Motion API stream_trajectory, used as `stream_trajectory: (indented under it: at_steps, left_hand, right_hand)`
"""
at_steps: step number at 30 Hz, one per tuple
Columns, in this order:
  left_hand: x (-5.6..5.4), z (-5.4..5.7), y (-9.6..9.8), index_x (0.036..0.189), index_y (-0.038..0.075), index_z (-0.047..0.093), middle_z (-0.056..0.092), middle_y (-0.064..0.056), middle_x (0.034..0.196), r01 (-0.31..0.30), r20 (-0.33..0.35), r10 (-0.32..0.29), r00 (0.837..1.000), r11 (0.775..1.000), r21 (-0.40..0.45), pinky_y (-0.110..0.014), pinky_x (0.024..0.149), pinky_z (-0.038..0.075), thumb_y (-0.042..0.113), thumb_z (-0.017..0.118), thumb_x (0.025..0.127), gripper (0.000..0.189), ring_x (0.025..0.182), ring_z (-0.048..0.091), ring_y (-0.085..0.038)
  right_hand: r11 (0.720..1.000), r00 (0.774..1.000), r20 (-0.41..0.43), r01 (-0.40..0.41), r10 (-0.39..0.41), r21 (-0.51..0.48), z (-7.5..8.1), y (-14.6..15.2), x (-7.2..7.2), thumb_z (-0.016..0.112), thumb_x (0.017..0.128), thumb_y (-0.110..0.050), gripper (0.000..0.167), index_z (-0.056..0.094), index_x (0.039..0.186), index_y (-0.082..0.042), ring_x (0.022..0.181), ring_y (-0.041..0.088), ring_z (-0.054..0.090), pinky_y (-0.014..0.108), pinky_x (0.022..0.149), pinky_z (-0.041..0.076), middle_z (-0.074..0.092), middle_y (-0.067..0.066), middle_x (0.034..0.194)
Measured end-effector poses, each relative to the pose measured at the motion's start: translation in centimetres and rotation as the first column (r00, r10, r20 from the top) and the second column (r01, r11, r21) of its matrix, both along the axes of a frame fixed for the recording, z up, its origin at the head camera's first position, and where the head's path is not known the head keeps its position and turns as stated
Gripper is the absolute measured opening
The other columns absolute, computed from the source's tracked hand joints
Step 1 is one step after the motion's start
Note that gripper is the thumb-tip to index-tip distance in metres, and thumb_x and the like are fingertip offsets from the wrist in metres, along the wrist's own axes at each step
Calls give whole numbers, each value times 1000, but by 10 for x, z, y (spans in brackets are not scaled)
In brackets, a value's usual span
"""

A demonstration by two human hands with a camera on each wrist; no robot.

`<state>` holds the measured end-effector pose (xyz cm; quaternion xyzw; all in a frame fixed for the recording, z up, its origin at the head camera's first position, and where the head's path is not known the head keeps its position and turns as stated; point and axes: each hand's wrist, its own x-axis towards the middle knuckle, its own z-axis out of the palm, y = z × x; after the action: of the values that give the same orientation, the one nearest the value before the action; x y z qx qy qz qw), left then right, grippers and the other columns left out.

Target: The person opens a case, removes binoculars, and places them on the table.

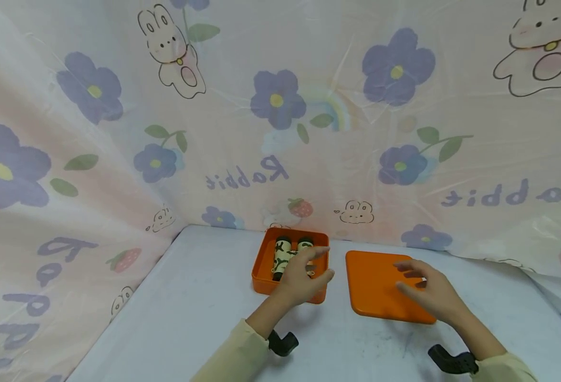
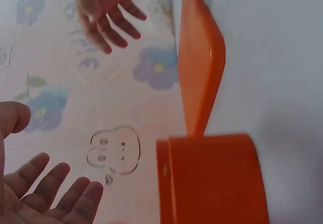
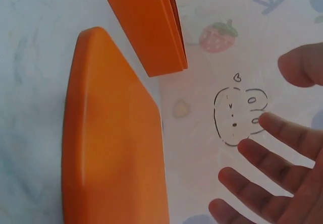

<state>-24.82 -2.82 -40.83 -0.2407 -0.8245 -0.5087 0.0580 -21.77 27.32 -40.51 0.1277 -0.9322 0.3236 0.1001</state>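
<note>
An orange box [image 1: 263, 286], uncovered, stands on the table near the back wall. Inside it lies a pair of camouflage-patterned binoculars [image 1: 282, 252] with black ends, partly hidden by my left hand [image 1: 300, 280]. That hand hovers over the box with thumb and fingers spread and nothing between them; the left wrist view shows its fingers apart from the box wall [image 2: 217, 181]. To the right of the box, a flat orange lid [image 1: 373, 286] lies on the table. Above the lid's right side my right hand [image 1: 430, 291] hangs with fingers loosely extended, holding nothing.
A white table surface [image 1: 175, 318] lies under everything. Behind and to the left hangs a cloth [image 1: 328, 175] printed with flowers and rabbits, meeting the table just behind the box. Black straps with a bent part [image 1: 452, 361] sit on both wrists.
</note>
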Motion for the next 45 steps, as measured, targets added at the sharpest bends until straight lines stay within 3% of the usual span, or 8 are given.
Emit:
stream_trajectory:
  at_steps: [7,15,20,25,33,37,45]
  left_hand:
    - [-14,4,-26,131,17,57,58,-5,131,-53,-35,57,998,993,107,-44,99,51,20,66,91,41,120,55,-24]
    - [-25,1,-56,132,16,56,56,-6,135,-123,-24,130,991,976,180,-47,101,48,21,66,92,42,127,52,-25]
    - [-34,-3,-74,131,17,57,58,-3,134,-197,-20,205,978,959,202,-45,101,49,21,65,92,40,126,52,-29]
    - [-43,-8,-90,129,13,59,59,-9,131,-242,-20,253,967,942,234,-41,96,53,18,66,92,38,125,53,-30]
    - [-59,-23,-117,128,19,60,59,-5,131,-340,64,334,940,910,237,-41,94,54,20,65,92,36,126,53,-29]
    - [-63,-31,-125,128,17,60,58,-8,133,-352,111,334,936,899,259,-45,98,51,20,64,92,36,125,53,-34]
    - [-65,-42,-131,132,15,57,53,-14,139,-325,209,276,938,911,256,-41,93,54,18,62,94,39,122,56,-30]
  right_hand:
    - [999,1000,-2,-31,31,-15,2,-13,-11,65,91,-34,48,56,129,-6,108,39,59,55,84,52,61,18,124]
    - [994,995,-23,-98,97,-55,0,-32,-23,65,91,-35,47,56,130,-11,108,36,60,52,85,51,62,13,123]
    - [991,993,-19,-117,116,-71,2,-47,-29,67,90,-32,44,57,130,-15,109,34,60,51,86,52,62,9,124]
    - [988,991,12,-134,135,-75,8,-61,-35,67,90,-30,48,55,133,-14,110,33,58,52,90,50,61,9,127]
    - [990,990,30,-139,139,-28,16,-80,-49,69,87,-37,50,55,133,-21,107,30,60,54,89,51,62,9,118]
    - [988,988,25,-154,154,-15,18,-87,-58,69,86,-34,52,54,134,-22,107,30,60,53,89,51,63,10,117]
    - [973,975,16,-221,222,-62,19,-102,-71,72,84,-28,52,55,132,-14,99,30,61,51,88,52,62,8,106]
